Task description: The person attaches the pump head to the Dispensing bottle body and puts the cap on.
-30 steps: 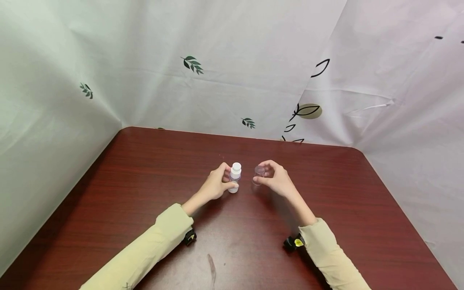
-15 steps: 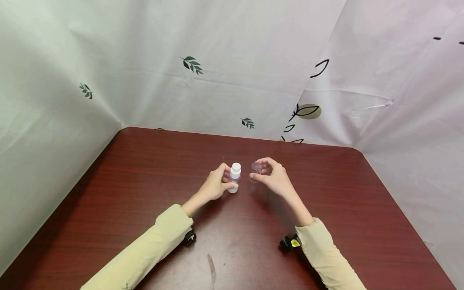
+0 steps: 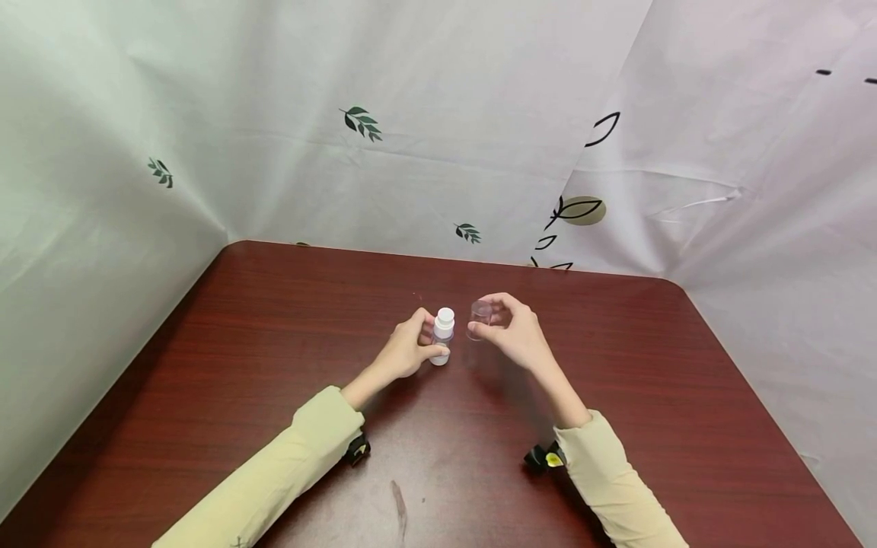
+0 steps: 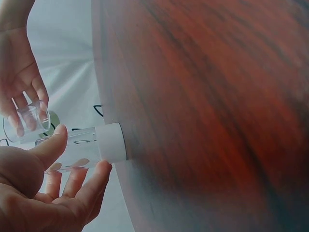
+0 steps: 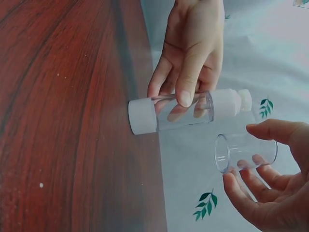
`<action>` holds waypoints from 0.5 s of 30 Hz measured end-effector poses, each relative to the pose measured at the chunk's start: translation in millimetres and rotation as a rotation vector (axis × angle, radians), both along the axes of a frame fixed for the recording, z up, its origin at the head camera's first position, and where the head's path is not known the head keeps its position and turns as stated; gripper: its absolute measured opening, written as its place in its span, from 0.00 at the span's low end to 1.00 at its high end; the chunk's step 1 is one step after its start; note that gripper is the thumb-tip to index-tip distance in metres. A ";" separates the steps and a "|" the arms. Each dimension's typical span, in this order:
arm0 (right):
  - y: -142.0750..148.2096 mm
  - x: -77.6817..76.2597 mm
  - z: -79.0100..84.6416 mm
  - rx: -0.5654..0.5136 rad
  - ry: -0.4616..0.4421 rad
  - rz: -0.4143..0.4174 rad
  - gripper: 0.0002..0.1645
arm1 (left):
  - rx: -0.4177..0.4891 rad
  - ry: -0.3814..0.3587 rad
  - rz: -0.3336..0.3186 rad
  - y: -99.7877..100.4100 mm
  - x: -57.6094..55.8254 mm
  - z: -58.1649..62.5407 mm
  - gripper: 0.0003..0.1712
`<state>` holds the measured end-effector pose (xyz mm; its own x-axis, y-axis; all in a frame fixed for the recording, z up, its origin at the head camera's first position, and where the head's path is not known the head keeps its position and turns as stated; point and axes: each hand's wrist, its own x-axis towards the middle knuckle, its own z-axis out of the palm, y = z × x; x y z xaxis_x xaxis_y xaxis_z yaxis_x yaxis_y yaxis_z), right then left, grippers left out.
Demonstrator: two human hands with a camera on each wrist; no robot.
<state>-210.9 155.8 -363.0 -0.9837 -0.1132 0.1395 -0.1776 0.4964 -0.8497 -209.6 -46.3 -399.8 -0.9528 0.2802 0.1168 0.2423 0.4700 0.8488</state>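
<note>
A small clear pump bottle with a white base and white pump top stands upright on the table, as the right wrist view shows. My left hand grips its clear middle between thumb and fingers. To the right of the bottle, my right hand holds a clear cap, a see-through cylinder, between thumb and fingertips. The cap is raised off the table and apart from the bottle, near the height of the pump top. In the left wrist view the bottle's top end is hidden behind the left hand.
The dark red wooden table reaches back to a pale curtain with leaf prints, which also hangs at both sides. A brownish smear marks the table near its front.
My right hand has lifted the clear cap and brought it a little left, closer to the bottle. The left hand and the bottle have stayed in place.
</note>
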 end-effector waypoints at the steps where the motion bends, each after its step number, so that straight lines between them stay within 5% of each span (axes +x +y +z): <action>1: -0.3 0.1 0.3 -0.002 0.007 0.002 0.23 | 0.001 -0.002 -0.001 0.0 0.1 0.0 0.21; 15: -5.0 4.9 12.5 -0.012 0.085 0.003 0.22 | 0.000 -0.004 0.001 -0.4 0.4 1.2 0.21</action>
